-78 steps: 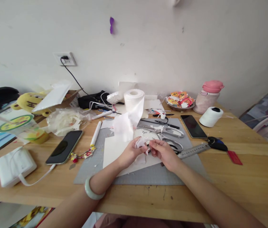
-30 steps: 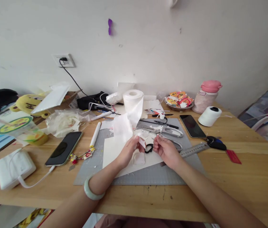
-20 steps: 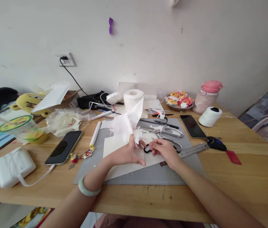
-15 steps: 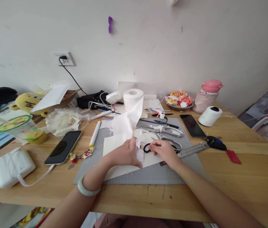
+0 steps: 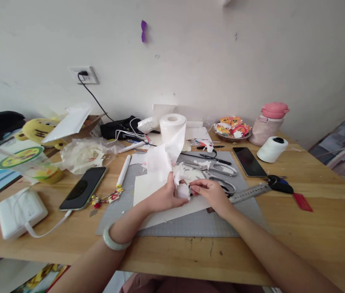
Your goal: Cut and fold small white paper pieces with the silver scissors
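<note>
My left hand [image 5: 164,196] is curled around a small crumpled piece of white paper [image 5: 183,191], thumb on top, above a white sheet [image 5: 148,191] on the grey cutting mat [image 5: 114,217]. Beside it my right hand [image 5: 213,197] has thumb and forefinger pinched together at the paper's right edge; what lies between the fingertips is too small to make out. Large silver scissors [image 5: 221,183] lie just behind the right hand, and a black handle [image 5: 229,189] is partly hidden by it. A paper roll [image 5: 172,128] stands behind, its loose end hanging toward my left hand.
A steel ruler [image 5: 250,193], keys [image 5: 279,184] and a dark phone [image 5: 248,162] lie to the right, near a thread spool [image 5: 271,149] and pink bottle [image 5: 266,126]. On the left are another phone [image 5: 83,188], a white power bank [image 5: 21,213] and a drink cup [image 5: 31,167].
My left hand has lifted slightly and turned the paper piece toward the right. My right fingers have moved from the black handle's loop to the paper's edge.
</note>
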Tool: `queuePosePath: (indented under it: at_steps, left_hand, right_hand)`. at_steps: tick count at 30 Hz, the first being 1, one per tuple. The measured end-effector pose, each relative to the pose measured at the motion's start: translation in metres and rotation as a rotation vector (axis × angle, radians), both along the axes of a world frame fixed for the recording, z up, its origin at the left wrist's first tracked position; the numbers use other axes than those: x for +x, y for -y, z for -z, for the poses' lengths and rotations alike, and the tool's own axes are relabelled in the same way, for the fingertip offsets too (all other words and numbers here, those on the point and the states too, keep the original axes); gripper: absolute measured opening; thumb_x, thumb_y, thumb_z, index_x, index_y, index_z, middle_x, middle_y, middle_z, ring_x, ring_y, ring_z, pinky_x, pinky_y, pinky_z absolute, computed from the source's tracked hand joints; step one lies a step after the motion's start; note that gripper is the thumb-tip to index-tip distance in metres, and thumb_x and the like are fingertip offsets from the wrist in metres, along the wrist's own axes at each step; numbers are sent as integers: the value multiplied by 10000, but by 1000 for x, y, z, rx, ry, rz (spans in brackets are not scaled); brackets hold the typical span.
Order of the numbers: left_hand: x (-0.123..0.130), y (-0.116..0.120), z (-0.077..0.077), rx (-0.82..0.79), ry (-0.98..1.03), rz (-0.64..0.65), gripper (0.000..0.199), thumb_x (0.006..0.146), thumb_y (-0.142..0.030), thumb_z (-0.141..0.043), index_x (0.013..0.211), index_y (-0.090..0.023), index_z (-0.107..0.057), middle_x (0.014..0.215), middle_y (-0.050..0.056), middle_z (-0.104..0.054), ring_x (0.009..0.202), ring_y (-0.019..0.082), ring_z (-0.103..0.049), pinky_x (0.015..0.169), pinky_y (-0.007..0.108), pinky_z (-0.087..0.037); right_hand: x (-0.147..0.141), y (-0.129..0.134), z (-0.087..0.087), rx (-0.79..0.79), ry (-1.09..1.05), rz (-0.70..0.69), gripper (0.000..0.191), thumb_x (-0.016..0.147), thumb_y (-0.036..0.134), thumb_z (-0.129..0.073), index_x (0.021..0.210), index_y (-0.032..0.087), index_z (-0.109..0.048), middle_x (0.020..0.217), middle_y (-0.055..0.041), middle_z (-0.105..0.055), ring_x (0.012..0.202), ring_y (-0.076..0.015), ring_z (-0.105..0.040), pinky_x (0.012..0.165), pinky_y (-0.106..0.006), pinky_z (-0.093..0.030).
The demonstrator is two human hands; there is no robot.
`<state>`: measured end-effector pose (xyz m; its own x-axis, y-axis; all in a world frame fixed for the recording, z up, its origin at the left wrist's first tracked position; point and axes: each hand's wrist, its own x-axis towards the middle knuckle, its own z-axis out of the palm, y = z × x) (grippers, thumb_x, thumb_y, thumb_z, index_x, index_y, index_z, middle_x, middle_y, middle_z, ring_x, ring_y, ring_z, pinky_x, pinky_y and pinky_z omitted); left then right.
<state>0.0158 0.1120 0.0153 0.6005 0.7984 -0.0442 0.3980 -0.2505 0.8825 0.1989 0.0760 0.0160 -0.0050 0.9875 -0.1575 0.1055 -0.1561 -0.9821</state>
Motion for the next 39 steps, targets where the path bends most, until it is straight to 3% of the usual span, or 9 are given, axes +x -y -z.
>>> queuePosePath:
  at_steps: [5,9,17,20,27,33,37,39]
  left_hand:
    - [1,-3,10,-14,142,-32,683,635,-338,-683,1197,-216,-315,1168,74,-429,1097,213,-429,967,378,-349]
    - [2,-3,14,-46,244,-13,694,654,-295,-682,1221,-225,-289,1140,71,-458,1105,201,-434,973,369,-346]
    - [7,-1,6,-51,273,-18,589,695,-301,-649,1150,-223,-283,1108,59,-450,1051,184,-464,916,355,-385]
    - [8,0,3,-49,252,-58,555,679,-306,-659,1109,-213,-320,1075,49,-464,1019,184,-472,867,334,-409]
    - [8,-2,7,-134,310,-91,653,650,-328,-687,1144,-229,-272,1099,64,-467,983,186,-482,781,286,-418]
    - [8,-3,8,-100,246,-103,582,643,-338,-682,1084,-213,-323,1086,55,-466,941,179,-484,798,310,-410]
    - [9,-1,-2,-95,209,-131,566,650,-355,-668,1097,-192,-360,1041,50,-496,914,175,-491,809,315,-399]
    - [10,-2,-7,-90,247,-167,436,697,-390,-615,1034,-184,-429,960,32,-528,890,169,-496,797,298,-394]
  right_hand:
    - [-2,3,-3,49,-27,-14,107,674,303,-640,728,211,-651,602,20,-587,531,-127,-501,510,-257,-366]
    - [-4,2,0,164,28,-66,71,676,280,-633,695,212,-639,695,3,-601,660,-148,-537,623,-279,-406]
    - [-3,7,3,511,298,-251,202,839,294,-473,800,211,-653,858,-59,-568,809,-178,-534,736,-321,-409]
    - [-3,10,1,573,330,-316,237,872,284,-417,867,210,-641,903,-68,-564,858,-181,-535,787,-324,-406]
    - [-1,7,1,536,247,-58,205,860,310,-435,833,217,-616,837,-54,-585,792,-181,-541,655,-284,-408]
    - [-3,6,5,520,311,-231,139,819,283,-504,801,205,-618,822,-44,-584,739,-163,-522,643,-279,-397]
    - [-4,5,6,404,311,-191,150,801,311,-529,734,203,-609,713,-15,-561,642,-144,-486,591,-275,-373]
    - [-3,4,5,354,306,-191,169,803,323,-526,714,205,-608,686,-6,-563,630,-141,-486,590,-275,-369]
